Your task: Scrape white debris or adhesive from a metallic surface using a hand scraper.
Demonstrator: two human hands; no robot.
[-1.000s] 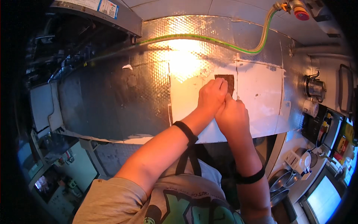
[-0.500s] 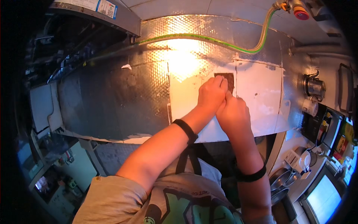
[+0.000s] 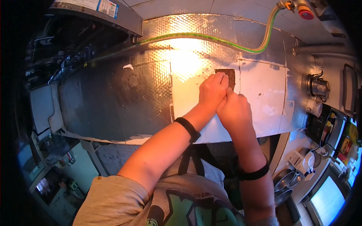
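Note:
A tool with a dark brown, flat, squarish blade (image 3: 231,78) points away from me on the white part of the worktop (image 3: 260,96). My left hand (image 3: 214,88) lies over the blade, its fingers bent and pressed on it. Close against it, my right hand (image 3: 234,108) is closed in a fist at the tool's near end, where the handle is hidden. Left of the hands, silvery embossed foil (image 3: 151,86) covers the worktop, with a torn edge where the white begins.
A clear hose with a green stripe (image 3: 211,36) runs along the back to a valve with a red knob (image 3: 306,14). A metal kettle (image 3: 319,86) stands at the far right. Pans (image 3: 283,180) sit at the lower right. A dark appliance (image 3: 83,34) fills the back left.
Both hands and the blade have shifted slightly away from me and a little left over the white surface. The grip looks the same.

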